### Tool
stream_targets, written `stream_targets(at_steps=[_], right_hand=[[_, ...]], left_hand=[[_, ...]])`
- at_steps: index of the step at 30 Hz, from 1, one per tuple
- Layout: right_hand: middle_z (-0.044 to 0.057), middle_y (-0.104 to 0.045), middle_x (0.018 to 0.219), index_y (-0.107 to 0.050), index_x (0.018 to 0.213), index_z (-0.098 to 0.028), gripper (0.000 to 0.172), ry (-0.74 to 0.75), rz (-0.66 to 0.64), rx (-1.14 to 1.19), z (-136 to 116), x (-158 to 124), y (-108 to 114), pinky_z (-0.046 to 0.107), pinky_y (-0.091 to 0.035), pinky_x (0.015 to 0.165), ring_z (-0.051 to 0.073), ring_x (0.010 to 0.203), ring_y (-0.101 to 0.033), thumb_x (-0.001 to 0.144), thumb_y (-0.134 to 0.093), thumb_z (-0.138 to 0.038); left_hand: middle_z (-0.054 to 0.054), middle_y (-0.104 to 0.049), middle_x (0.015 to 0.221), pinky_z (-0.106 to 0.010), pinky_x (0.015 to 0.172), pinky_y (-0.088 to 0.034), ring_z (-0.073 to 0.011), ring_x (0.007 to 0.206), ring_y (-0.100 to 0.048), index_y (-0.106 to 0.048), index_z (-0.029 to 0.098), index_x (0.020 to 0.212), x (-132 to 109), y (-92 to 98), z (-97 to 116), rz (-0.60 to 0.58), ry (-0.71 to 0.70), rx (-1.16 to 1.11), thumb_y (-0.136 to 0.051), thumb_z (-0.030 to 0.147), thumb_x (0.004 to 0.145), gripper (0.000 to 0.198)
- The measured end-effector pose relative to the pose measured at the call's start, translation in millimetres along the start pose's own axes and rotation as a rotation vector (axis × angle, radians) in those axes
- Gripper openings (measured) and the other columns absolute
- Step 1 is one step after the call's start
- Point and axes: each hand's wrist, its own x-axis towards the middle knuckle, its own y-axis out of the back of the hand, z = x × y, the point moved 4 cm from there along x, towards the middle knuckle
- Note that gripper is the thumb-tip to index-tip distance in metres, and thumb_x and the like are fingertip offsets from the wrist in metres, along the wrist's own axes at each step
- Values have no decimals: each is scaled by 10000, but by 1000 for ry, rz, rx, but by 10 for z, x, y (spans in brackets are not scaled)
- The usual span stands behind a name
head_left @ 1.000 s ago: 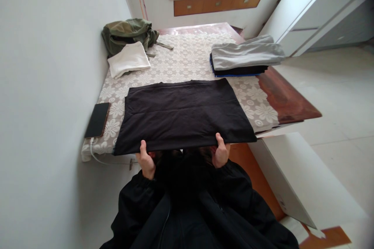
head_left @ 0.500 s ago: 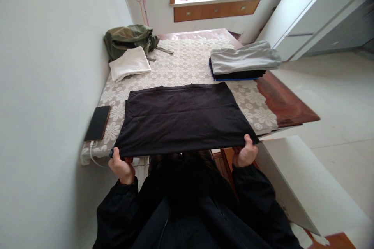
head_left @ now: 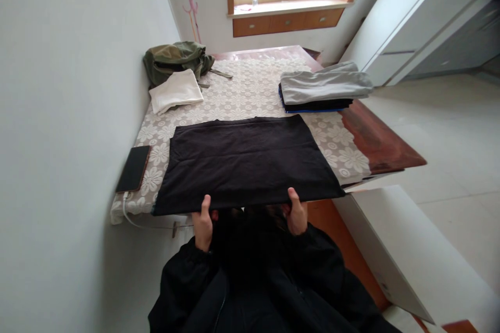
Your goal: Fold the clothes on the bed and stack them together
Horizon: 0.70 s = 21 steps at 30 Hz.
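Note:
A folded black garment (head_left: pixel 250 161) lies spread in a wide rectangle on the lace tablecloth, its near edge reaching the front of the table. I cannot tell which kind of garment it is. My left hand (head_left: pixel 203 225) is closed on that near edge, left of the middle, thumb on top and fingers hidden beneath. To the right of the middle, my right hand (head_left: pixel 297 214) pinches the same edge in the same way. Both near corners of the fabric stick out beyond my hands.
A black phone (head_left: pixel 133 169) with a white cable lies at the left. Behind it are a folded white cloth (head_left: pixel 175 91) and a green backpack (head_left: pixel 174 60). Grey folded clothing (head_left: pixel 324 83) tops a dark stack at the right. A white panel (head_left: pixel 406 250) stands by the table's right front.
Both my hands have slid inward from the near corners of the black garment towards its middle. The garment stays in about the same place; the view has tilted up slightly.

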Motion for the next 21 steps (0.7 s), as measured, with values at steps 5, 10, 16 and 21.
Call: stream_targets(at_steps=[5, 10, 16, 21], right_hand=[[74, -781, 931, -777, 1076, -166, 622, -228, -301, -113, 261, -449, -497, 341, -584, 603, 228, 692, -693, 649, -867, -610], [69, -786, 870, -828, 906, -194, 538, -222, -333, -149, 276, -540, -650, 387, -609, 677, 266, 759, -706, 609, -854, -642], [106, -784, 1123, -792, 1147, -176, 653, -206, -171, -80, 261, -449, -494, 358, -605, 678, 297, 933, -723, 680, -830, -631], [101, -763, 1180, -725, 1298, -188, 731, -156, -17, -35, 188, -216, -249, 331, -606, 681, 288, 997, -714, 701, -815, -602]], left_hand=[[19, -524, 495, -338, 594, -526, -167, 478, -529, -589, 227, 587, -322, -618, -80, -295, 104, 75, -724, 680, 819, 526], [-72, -759, 806, -441, 948, -591, -281, 915, -744, -767, 219, 897, -414, -866, -56, -309, -35, 56, -723, 641, 837, 429], [-126, -783, 1163, -490, 1192, -442, -346, 1314, -631, -791, 211, 1006, -340, -681, -90, -211, -32, 47, -774, 600, 814, 434], [-122, -752, 1272, -416, 1221, -412, -322, 1370, -590, -766, 181, 1161, -225, -418, 2, -28, -19, -51, -746, 552, 864, 476]])
